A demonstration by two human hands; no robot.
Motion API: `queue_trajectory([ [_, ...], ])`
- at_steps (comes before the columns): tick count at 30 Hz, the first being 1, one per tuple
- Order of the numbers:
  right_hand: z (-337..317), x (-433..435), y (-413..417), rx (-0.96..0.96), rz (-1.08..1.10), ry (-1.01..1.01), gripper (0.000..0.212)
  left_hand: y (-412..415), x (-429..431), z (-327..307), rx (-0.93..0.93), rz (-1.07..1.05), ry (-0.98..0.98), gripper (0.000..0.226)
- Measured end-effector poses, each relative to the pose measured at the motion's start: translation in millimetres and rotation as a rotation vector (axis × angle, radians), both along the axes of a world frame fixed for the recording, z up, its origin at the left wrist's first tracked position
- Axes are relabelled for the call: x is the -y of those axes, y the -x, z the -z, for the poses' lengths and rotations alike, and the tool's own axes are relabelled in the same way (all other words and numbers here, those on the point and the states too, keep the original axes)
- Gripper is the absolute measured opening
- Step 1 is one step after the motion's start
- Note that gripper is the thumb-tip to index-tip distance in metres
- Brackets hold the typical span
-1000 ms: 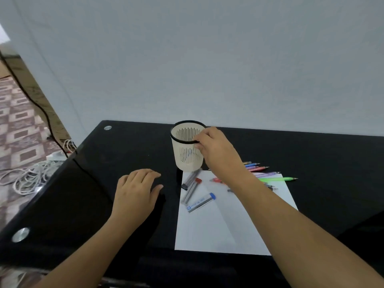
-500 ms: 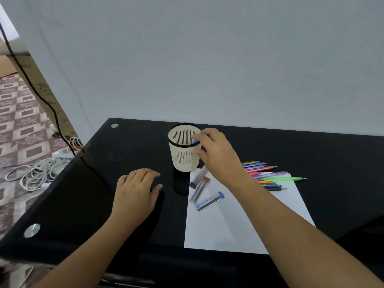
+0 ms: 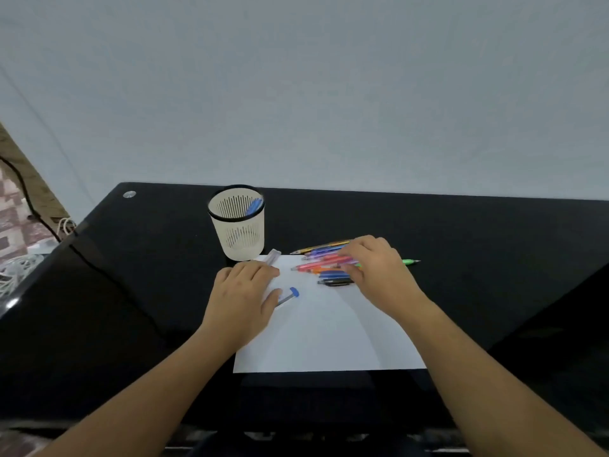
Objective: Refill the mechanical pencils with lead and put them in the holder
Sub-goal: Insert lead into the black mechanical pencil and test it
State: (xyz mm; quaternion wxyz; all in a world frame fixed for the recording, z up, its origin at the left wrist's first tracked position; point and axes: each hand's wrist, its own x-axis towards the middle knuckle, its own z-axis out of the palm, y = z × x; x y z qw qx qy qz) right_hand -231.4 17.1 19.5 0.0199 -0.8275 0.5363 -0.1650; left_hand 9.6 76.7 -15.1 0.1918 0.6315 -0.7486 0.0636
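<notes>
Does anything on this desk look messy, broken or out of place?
Nothing looks spilled or broken. The holder stands upright with one blue pencil inside. The other pencils lie loosely bunched at the far edge of the paper, partly under the right hand, not in neat order.

black glossy desk (image 3: 478, 232) | on it: cream slotted pencil holder (image 3: 239, 235) upright, back-left of white paper sheet (image 3: 329, 338) | colored mech pencils (image 3: 324, 263) bunched across sheet's far edge | green pencil (image 3: 410, 261) on bare desk, right of sheet

The left hand (image 3: 242, 300) hides most of the lead tubes (image 3: 290, 295) beneath it.
</notes>
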Motion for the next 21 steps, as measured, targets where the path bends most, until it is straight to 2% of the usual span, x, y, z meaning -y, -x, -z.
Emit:
queue_trajectory([
  [5,10,-6,38,-0.010,0.068,-0.050,0.032,40,9,-1,-0.045,0.091,-0.023,0.028],
  [9,15,-7,51,-0.038,0.079,-0.084,0.033,61,18,-2,-0.023,0.098,-0.086,0.038],
  [16,28,-4,53,-0.107,0.075,-0.088,0.038,78,25,3,0.024,0.065,-0.127,0.041],
  [21,34,-4,53,-0.070,0.089,-0.074,0.029,73,26,8,0.014,0.054,-0.143,0.039],
])
